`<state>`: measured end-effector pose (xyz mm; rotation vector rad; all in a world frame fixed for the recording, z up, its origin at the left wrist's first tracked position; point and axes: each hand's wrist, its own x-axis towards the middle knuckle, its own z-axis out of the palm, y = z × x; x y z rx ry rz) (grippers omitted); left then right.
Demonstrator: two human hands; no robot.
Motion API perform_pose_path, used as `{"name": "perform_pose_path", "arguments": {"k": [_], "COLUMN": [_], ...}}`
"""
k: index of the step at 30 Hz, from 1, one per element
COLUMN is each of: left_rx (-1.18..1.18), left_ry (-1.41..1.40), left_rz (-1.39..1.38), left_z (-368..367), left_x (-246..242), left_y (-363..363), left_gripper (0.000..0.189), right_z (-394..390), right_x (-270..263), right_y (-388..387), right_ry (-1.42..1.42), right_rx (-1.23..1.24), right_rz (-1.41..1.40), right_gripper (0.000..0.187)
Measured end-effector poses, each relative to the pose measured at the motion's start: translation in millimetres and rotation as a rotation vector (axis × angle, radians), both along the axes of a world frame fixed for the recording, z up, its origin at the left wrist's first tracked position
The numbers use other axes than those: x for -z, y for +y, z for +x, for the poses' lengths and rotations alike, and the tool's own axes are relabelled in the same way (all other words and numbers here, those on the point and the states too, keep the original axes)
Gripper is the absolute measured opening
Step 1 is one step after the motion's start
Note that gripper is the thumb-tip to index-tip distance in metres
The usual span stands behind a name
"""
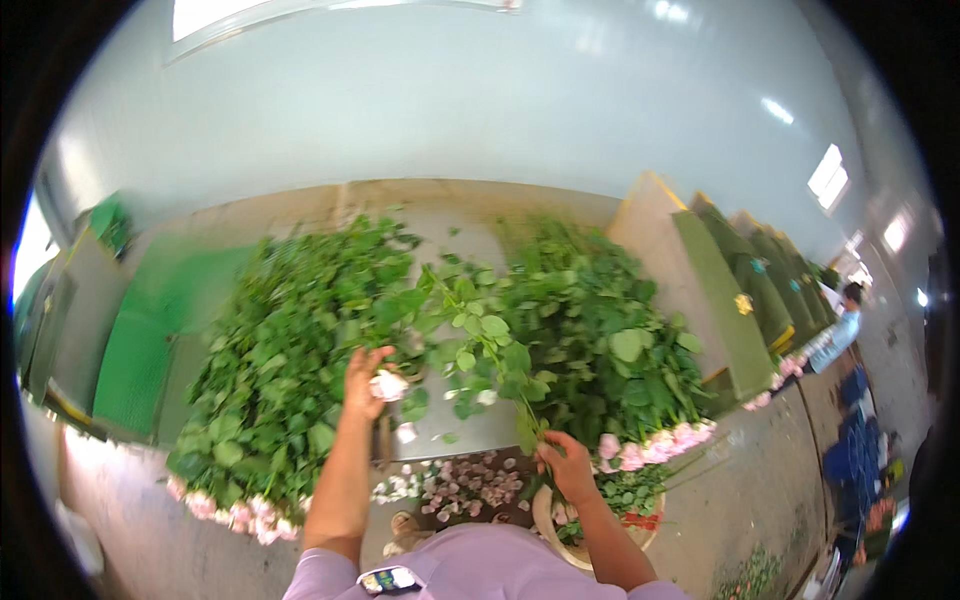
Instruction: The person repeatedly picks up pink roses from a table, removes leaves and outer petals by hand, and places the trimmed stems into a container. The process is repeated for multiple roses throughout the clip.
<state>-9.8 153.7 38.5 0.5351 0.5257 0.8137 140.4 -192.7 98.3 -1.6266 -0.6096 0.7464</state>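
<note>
My left hand (pixel 364 384) is over the left part of the metal table (pixel 431 441), its fingers around a pale pink rose bloom (pixel 388 385). The bloom's stem is hard to make out among the leaves. Lower down on the right, my right hand (pixel 568 465) pinches the near end of a long leafy stem (pixel 487 346), which slants up and left across the middle of the table. A thick pile of leafy roses (pixel 292 360) lies left of my left hand, and another rose pile (pixel 592 337) lies beyond my right hand. Pink blooms line both piles' near edges.
Pink and white petals (pixel 472 484) litter the floor below the table. By my right forearm stands a round bin (pixel 551 517) with leaves inside. Green-covered divider panels (pixel 712 300) rise at the right; a green mesh panel (pixel 142 352) is at the left. A person (pixel 838 337) stands far right.
</note>
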Motion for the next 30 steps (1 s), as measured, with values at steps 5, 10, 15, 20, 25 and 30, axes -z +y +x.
{"name": "perform_pose_path", "arguments": {"k": [5,10,15,20,25,30], "left_rx": [0.087,0.233,0.078,0.066,0.074,0.264], "left_ry": [0.297,0.285,-0.187,0.033,0.070,-0.312], "left_rz": [0.304,0.442,0.109,0.360,0.445,0.155], "left_z": [27,44,87,128,195,251], "left_x": [-2,-20,-69,-146,-206,-278], "left_y": [-18,-56,-133,-224,-262,-289], "left_gripper": [0.030,0.060,0.032,0.025,0.024,0.022], "right_z": [30,102,211,413,513,356], "right_x": [-52,-102,-143,-228,-339,-296], "right_y": [-133,-288,-446,-522,-417,-293], "right_ry": [-0.028,-0.348,-0.703,-1.233,-1.350,-0.863], "right_rx": [0.387,0.884,1.272,1.183,0.936,0.365], "right_rz": [0.370,0.374,0.154,-0.282,-0.172,0.512], "right_gripper": [0.023,0.026,0.032,0.034,0.046,0.043]}}
